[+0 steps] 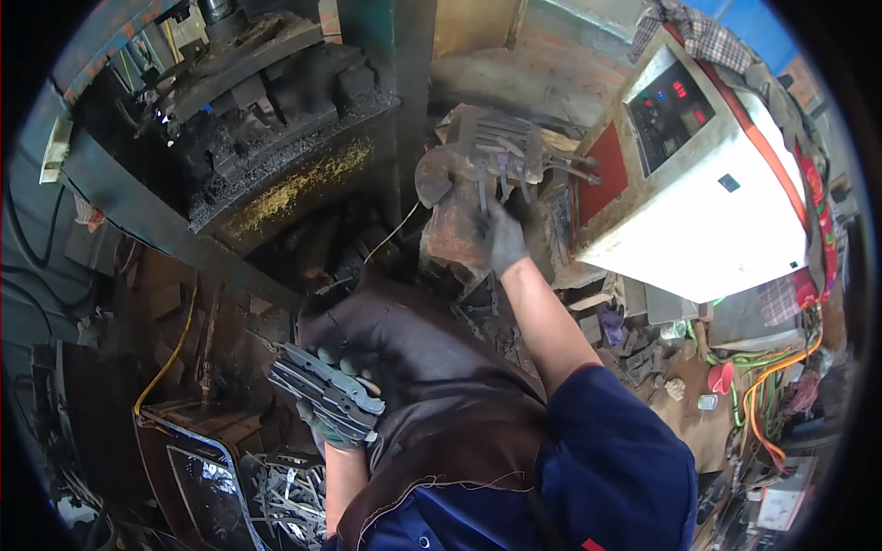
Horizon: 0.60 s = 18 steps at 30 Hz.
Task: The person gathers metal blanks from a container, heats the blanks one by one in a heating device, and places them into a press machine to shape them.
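Observation:
My left hand [323, 424], in a grey-green glove, is wrapped round a stack of flat dark metal blanks [323, 390] with notched edges, held in front of the apron at lower left. My right hand [505, 241], gloved in grey, reaches forward to the brick block [455, 234]. Its fingers are closed at the lower end of a narrow metal strip [483, 188], partly hidden by the glove. Other metal strips [503, 174] stick out beside it from a slotted rack [496, 136] on top of the block. A dark rounded plate [434, 178] leans at the rack's left.
A large press [266, 101] with dark grit on its bed stands at left. A white control cabinet [707, 202] with a red display is at right. Lower left, a bin of metal pieces [285, 496] stands beside a framed box [184, 459]. Cables [758, 404] and scraps lie at right.

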Motion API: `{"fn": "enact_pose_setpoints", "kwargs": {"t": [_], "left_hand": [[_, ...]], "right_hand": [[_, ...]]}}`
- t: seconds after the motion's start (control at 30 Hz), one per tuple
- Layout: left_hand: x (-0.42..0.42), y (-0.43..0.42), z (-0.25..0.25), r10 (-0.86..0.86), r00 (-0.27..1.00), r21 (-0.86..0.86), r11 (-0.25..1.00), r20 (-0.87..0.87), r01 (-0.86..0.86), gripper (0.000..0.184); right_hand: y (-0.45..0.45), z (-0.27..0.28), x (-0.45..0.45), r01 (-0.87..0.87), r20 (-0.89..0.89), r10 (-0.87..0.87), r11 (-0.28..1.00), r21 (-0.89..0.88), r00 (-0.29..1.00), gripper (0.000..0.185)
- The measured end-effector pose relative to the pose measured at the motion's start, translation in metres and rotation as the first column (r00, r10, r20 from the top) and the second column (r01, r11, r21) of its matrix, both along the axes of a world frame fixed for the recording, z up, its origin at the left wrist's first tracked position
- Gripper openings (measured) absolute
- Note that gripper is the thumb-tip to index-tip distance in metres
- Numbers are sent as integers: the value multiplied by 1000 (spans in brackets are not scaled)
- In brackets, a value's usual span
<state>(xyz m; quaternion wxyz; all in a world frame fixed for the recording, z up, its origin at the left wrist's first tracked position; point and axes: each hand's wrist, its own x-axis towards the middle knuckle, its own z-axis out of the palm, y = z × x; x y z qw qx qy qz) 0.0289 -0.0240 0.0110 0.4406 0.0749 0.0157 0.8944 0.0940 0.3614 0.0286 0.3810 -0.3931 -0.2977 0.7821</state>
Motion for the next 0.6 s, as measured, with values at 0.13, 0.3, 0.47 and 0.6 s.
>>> {"fn": "enact_pose_setpoints", "kwargs": {"t": [0.13, 0.3, 0.47, 0.6], "left_hand": [[-5, 3, 2, 17, 1000, 6, 1000, -6, -17, 74], [-10, 15, 20, 53, 999, -10, 999, -8, -53, 74], [-11, 7, 4, 110, 984, -115, 989, 140, -95, 69], [-17, 17, 9, 86, 996, -1, 996, 33, -86, 67]], "right_hand": [[12, -21, 3, -53, 58, 49, 997, 57, 997, 12], [32, -21, -26, 57, -118, -67, 995, -83, 991, 20], [-18, 53, -100, -256, 114, 250, 966, 44, 962, 30], [-76, 148, -200, -634, 161, 624, 684, 361, 765, 30]]}}
